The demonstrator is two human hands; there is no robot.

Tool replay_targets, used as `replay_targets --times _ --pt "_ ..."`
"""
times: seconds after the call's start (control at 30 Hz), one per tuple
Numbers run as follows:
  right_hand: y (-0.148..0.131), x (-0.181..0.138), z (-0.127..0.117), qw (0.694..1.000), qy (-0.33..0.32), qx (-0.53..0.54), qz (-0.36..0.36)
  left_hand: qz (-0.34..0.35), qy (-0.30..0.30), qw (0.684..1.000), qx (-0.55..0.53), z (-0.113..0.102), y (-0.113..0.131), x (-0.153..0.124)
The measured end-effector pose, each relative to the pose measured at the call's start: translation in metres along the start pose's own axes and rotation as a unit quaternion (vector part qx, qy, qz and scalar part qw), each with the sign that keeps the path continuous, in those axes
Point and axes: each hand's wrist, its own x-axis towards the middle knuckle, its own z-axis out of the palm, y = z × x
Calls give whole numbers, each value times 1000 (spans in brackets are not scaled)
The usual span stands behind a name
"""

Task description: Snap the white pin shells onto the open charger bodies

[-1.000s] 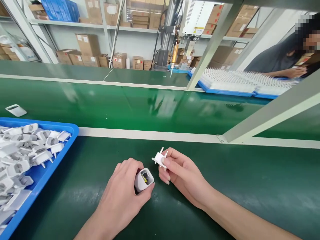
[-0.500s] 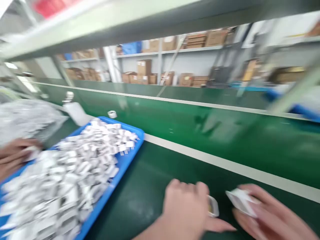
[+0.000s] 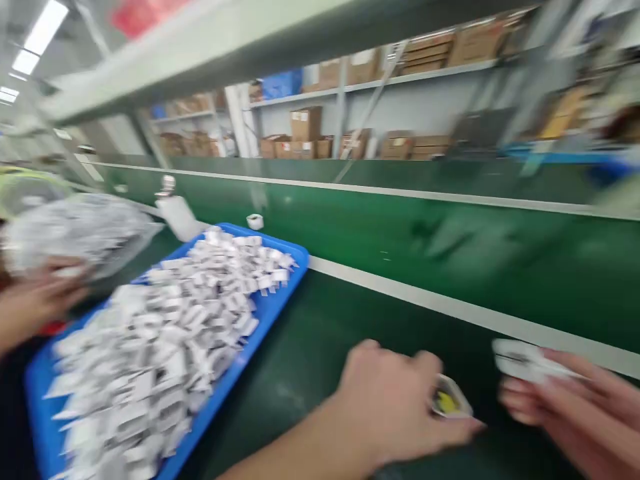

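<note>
Along the near part of the green work table (image 3: 310, 347), everything is showing blurred, so fine detail is hard to read. Running across the table's far side is a shinier green conveyor belt (image 3: 450, 233), set off from the near surface by a pale strip. Sitting toward the table's left edge is a blue tray (image 3: 280, 300), heaped with small white plastic parts (image 3: 170, 333). Beyond the tray's far left corner a clear bag of more white pieces (image 3: 75, 230) is lying, and another person's hand (image 3: 35, 300) is reaching in at the left edge, touching or nearly touching that bag; I cannot tell which. A white bottle (image 3: 175, 213) is standing just past the tray's far corner, and a single small white piece (image 3: 255, 221) is resting on the belt close by.

Near the table's front edge, the left hand (image 3: 395, 407) is curling around a small white housing (image 3: 450, 400), fingers wrapped on it, with something yellow showing in its open end. Just to the right and apart from it, the right hand (image 3: 580, 407) is pinching a small white plug insert (image 3: 525, 360) between its fingertips, holding it slightly higher than the housing.
</note>
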Motion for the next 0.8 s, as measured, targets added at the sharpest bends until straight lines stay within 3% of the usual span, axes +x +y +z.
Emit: replay_targets --times 0.1,0.2,0.4,0.5,0.67,0.8 --pt "-31 -39 -19 990 79 -110 47 -51 6 999 -2 0 15 -10" --pt "-33 -50 -12 991 48 -114 56 -58 -22 998 3 -6 19 -18" --pt "-26 -51 -9 996 5 -78 40 -36 -158 983 -92 -27 12 -24" --pt "-26 -51 -11 998 -13 -53 19 -24 -188 976 -109 -32 6 -23" --pt "-30 -50 -12 994 -27 -102 -25 -30 -151 984 -92 -24 4 -22" --pt "-42 -50 -12 950 -60 -298 -67 -51 -79 994 -57 -12 11 -22"
